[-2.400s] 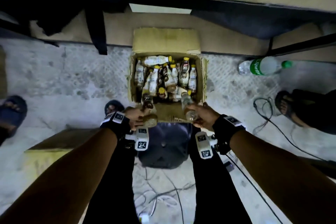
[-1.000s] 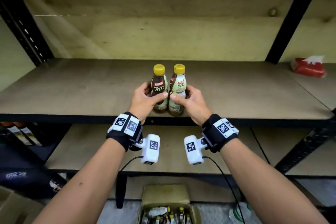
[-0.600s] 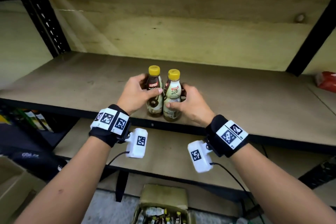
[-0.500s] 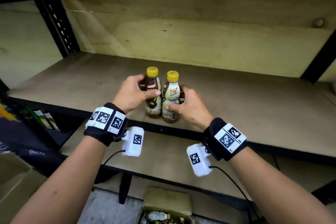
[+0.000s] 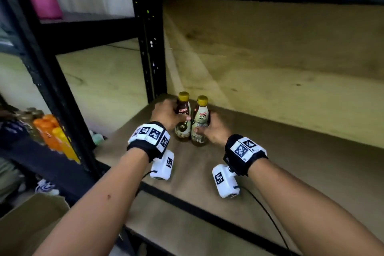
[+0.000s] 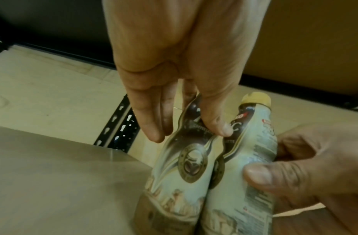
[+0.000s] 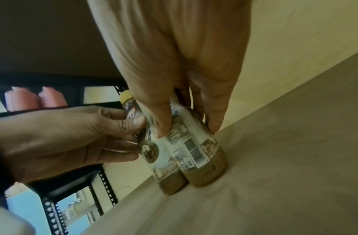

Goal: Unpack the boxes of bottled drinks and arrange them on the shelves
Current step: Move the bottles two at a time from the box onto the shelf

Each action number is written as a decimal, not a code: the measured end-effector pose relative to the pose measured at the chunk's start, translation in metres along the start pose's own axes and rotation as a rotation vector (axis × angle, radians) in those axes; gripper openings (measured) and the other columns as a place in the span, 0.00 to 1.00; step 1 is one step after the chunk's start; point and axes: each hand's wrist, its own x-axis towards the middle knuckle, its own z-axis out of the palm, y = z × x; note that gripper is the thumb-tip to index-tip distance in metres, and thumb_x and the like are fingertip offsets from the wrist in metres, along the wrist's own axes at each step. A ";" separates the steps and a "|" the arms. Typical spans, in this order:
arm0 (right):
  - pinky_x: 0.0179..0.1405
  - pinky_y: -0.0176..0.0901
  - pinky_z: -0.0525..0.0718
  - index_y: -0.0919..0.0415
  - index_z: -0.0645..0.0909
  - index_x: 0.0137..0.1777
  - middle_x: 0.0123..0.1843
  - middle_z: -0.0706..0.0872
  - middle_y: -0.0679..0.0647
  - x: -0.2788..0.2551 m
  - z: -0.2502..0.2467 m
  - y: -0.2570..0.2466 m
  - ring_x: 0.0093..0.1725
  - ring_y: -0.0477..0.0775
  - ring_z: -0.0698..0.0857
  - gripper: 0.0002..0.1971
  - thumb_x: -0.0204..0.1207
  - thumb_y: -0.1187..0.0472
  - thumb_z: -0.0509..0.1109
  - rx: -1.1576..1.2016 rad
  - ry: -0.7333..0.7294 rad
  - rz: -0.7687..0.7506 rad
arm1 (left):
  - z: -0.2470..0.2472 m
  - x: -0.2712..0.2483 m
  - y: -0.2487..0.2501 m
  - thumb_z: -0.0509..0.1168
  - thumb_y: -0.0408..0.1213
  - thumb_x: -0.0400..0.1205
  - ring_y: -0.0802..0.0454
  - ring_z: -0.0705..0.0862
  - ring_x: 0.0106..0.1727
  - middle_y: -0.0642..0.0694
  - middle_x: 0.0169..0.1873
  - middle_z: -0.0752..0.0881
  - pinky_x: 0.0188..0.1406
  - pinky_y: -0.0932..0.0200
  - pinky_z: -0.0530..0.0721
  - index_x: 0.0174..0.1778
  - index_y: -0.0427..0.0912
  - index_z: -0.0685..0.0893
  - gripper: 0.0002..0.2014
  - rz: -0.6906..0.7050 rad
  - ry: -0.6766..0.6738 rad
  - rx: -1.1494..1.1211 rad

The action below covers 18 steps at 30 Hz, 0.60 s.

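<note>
Two small coffee bottles with yellow caps stand side by side and touching on the brown shelf board (image 5: 280,162), near its back left corner. My left hand (image 5: 176,111) grips the dark-labelled bottle (image 5: 183,124), thumb across its front. My right hand (image 5: 207,129) grips the cream-labelled bottle (image 5: 200,125). The left wrist view shows the dark-labelled bottle (image 6: 180,167) under my left hand's thumb (image 6: 216,125), with the cream-labelled bottle (image 6: 244,182) beside it. In the right wrist view both bases rest on the board (image 7: 274,159), and my right hand (image 7: 188,129) wraps the cream-labelled bottle (image 7: 196,151).
A black upright post (image 5: 152,58) rises just behind and left of the bottles. The plywood back wall (image 5: 270,58) is close behind. Orange bottles (image 5: 54,135) fill a lower shelf on the left. A cardboard box (image 5: 27,224) sits at lower left. Another shelf board (image 5: 187,233) lies below.
Both hands lifted the two bottles from the floor box to the shelf, then carried them left and back toward the black post. Both grips are unchanged.
</note>
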 end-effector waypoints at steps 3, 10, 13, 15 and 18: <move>0.67 0.54 0.81 0.64 0.79 0.65 0.61 0.88 0.57 0.057 0.028 -0.023 0.61 0.58 0.86 0.20 0.73 0.71 0.75 -0.004 0.018 -0.019 | -0.017 0.056 -0.026 0.78 0.48 0.70 0.42 0.87 0.57 0.42 0.55 0.89 0.55 0.56 0.83 0.61 0.47 0.85 0.23 -0.010 0.054 0.078; 0.64 0.53 0.82 0.61 0.79 0.66 0.62 0.86 0.58 0.157 0.065 -0.054 0.62 0.61 0.84 0.22 0.72 0.60 0.78 -0.157 0.083 0.032 | -0.031 0.163 -0.059 0.71 0.43 0.74 0.35 0.83 0.57 0.37 0.54 0.87 0.55 0.51 0.82 0.59 0.49 0.85 0.17 -0.062 0.144 0.099; 0.59 0.58 0.85 0.60 0.82 0.59 0.57 0.88 0.59 0.189 0.072 -0.058 0.58 0.64 0.86 0.19 0.68 0.59 0.78 -0.157 0.129 0.023 | -0.033 0.192 -0.062 0.68 0.40 0.76 0.35 0.81 0.62 0.36 0.57 0.85 0.63 0.49 0.80 0.61 0.47 0.84 0.16 -0.117 0.164 -0.076; 0.57 0.58 0.86 0.61 0.82 0.58 0.56 0.89 0.61 0.199 0.071 -0.067 0.57 0.66 0.87 0.18 0.70 0.58 0.77 -0.182 0.153 0.027 | -0.032 0.207 -0.062 0.66 0.32 0.81 0.38 0.79 0.68 0.35 0.66 0.80 0.66 0.54 0.76 0.71 0.35 0.76 0.21 -0.105 0.064 -0.086; 0.61 0.56 0.83 0.64 0.81 0.61 0.60 0.87 0.62 0.210 0.069 -0.073 0.60 0.67 0.85 0.15 0.76 0.60 0.73 -0.187 0.172 0.075 | -0.031 0.220 -0.062 0.62 0.26 0.83 0.40 0.75 0.73 0.36 0.74 0.74 0.67 0.58 0.71 0.78 0.32 0.65 0.26 -0.093 -0.008 -0.120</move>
